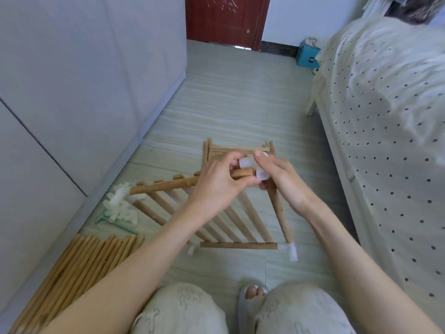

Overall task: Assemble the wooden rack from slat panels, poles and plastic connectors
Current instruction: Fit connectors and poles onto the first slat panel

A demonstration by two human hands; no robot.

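Note:
A wooden slat panel [224, 222] is tilted up off the floor in front of me. My left hand [216, 184] grips the end of its top rail [166, 185]. My right hand [279, 179] pinches a translucent white plastic connector [252, 168] right at that rail's end. A pole [280, 213] runs from under my right hand down to another connector [290, 249] at the panel's near right corner. A small connector [192, 248] sits at the near left corner. A second slat panel [237, 149] lies on the floor behind my hands.
A heap of loose white connectors [120, 206] lies on the floor at the left. Several spare poles [79, 273] lie bundled at the lower left. A white wardrobe [84, 80] lines the left side, a bed [385, 116] the right. My knees and a slippered foot [250, 300] are at the bottom.

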